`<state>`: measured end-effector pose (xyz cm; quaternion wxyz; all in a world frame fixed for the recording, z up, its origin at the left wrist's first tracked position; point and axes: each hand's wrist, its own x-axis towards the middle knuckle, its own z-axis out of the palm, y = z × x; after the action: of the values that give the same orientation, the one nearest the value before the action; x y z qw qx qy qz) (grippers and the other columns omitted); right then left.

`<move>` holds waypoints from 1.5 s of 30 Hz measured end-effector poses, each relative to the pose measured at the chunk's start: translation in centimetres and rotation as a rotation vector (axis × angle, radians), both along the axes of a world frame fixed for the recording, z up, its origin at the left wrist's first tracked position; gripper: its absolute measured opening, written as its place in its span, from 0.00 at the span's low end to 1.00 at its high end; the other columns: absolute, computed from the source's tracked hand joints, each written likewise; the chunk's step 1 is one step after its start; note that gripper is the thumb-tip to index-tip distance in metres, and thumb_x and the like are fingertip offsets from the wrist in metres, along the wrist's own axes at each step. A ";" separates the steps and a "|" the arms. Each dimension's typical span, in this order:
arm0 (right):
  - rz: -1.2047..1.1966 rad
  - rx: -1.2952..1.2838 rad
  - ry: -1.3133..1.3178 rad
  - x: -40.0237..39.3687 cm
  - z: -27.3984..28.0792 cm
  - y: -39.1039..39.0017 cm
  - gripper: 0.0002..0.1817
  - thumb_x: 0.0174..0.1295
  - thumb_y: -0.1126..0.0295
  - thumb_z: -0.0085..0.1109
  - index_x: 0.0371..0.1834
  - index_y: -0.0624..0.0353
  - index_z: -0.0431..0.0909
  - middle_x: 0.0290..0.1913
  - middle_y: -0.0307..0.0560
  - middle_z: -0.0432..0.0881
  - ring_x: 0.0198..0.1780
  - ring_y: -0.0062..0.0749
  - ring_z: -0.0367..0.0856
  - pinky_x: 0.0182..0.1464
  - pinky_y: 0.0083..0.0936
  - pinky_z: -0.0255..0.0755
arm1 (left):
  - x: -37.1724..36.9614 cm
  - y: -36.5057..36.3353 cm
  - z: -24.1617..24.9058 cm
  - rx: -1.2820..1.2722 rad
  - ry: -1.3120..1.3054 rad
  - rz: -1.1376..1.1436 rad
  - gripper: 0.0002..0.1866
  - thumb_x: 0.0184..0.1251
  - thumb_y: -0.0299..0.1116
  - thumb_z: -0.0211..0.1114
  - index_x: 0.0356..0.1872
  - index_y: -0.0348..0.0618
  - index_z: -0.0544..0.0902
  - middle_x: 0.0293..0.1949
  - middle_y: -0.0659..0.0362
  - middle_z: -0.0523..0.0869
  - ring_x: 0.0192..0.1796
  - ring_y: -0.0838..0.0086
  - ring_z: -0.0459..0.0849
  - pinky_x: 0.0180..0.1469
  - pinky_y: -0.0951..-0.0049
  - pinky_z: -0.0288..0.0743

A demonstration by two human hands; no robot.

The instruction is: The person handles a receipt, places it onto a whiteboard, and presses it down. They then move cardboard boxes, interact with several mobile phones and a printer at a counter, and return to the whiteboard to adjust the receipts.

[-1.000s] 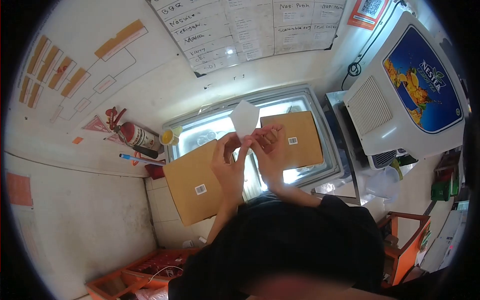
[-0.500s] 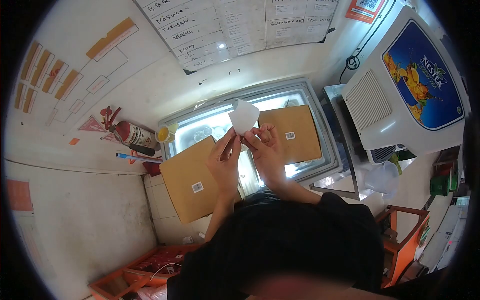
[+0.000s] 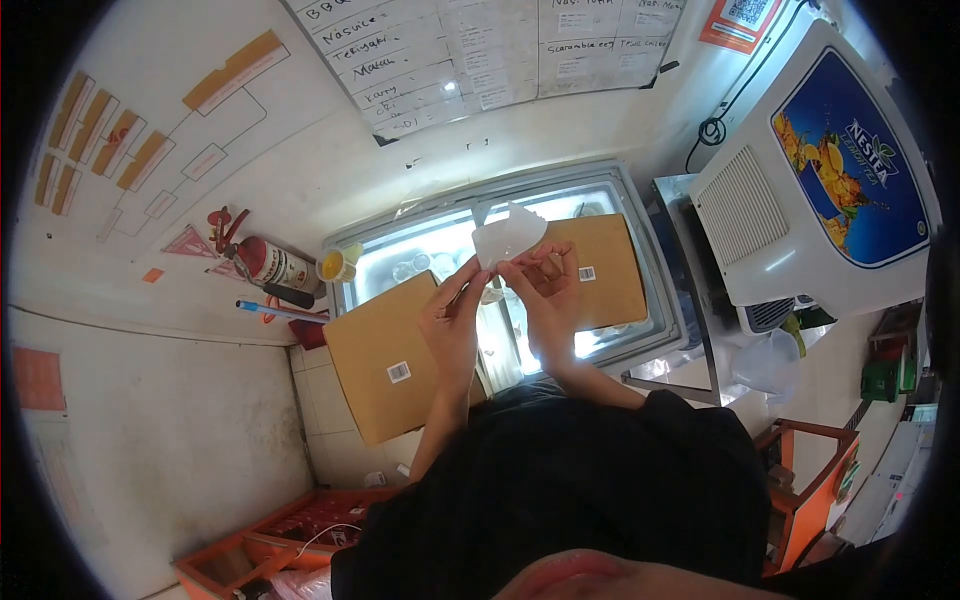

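Both hands hold a small white paper piece (image 3: 510, 236), fan-shaped with an uneven upper edge, above a lit glass-topped chest (image 3: 655, 325). My left hand (image 3: 452, 315) pinches its lower left corner between thumb and fingertips. My right hand (image 3: 548, 300) grips its lower edge with the thumb and index finger, the other fingers curled loosely behind. Beneath my left forearm lies a brown cardboard box (image 3: 375, 345) with a barcode label. A second cardboard box (image 3: 612, 265) rests on the chest just right of my right hand.
A yellow-filled cup (image 3: 337, 266) stands at the chest's left corner, near a fire extinguisher (image 3: 272, 264). To the right are a metal table (image 3: 715, 350), a drink dispenser (image 3: 800, 180) and a clear plastic container (image 3: 768, 362). A whiteboard (image 3: 490, 60) hangs on the wall ahead.
The paper has opened out wider and leans further right, where before it looked narrower and folded. Both hands stay on it, and the whole view has shifted slightly.
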<state>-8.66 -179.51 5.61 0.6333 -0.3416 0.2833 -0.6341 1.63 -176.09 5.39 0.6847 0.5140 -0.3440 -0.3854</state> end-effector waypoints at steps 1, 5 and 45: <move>0.010 0.019 -0.016 0.0 0.0 -0.1 0.20 0.61 0.83 0.65 0.48 0.55 0.64 0.39 0.45 0.82 0.44 0.24 0.83 0.49 0.22 0.78 | 0.1 0.0 -0.2 -0.030 0.004 -0.009 0.14 0.68 0.21 0.65 0.53 0.33 0.84 0.47 0.52 0.88 0.49 0.75 0.85 0.54 0.78 0.78; 0.071 0.049 -0.048 -0.3 0.5 -0.1 0.18 0.60 0.85 0.65 0.46 0.55 0.67 0.41 0.44 0.79 0.46 0.26 0.81 0.50 0.21 0.76 | 0.8 -0.2 -0.7 -0.114 -0.011 -0.047 0.14 0.68 0.21 0.64 0.53 0.33 0.84 0.47 0.53 0.88 0.48 0.76 0.85 0.54 0.78 0.78; 0.415 -0.172 0.433 -7.5 3.1 -25.1 0.27 0.57 0.81 0.67 0.61 0.59 0.75 0.39 0.40 0.84 0.45 0.24 0.82 0.49 0.21 0.74 | 7.5 -25.8 7.6 -0.330 -1.842 0.306 0.30 0.64 0.35 0.66 0.68 0.47 0.71 0.70 0.61 0.69 0.74 0.67 0.64 0.73 0.52 0.52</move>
<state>-16.15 -204.61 8.70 0.6429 -0.5715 0.2813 -0.4254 9.11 -201.89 12.97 0.2511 0.5523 -0.7280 0.3193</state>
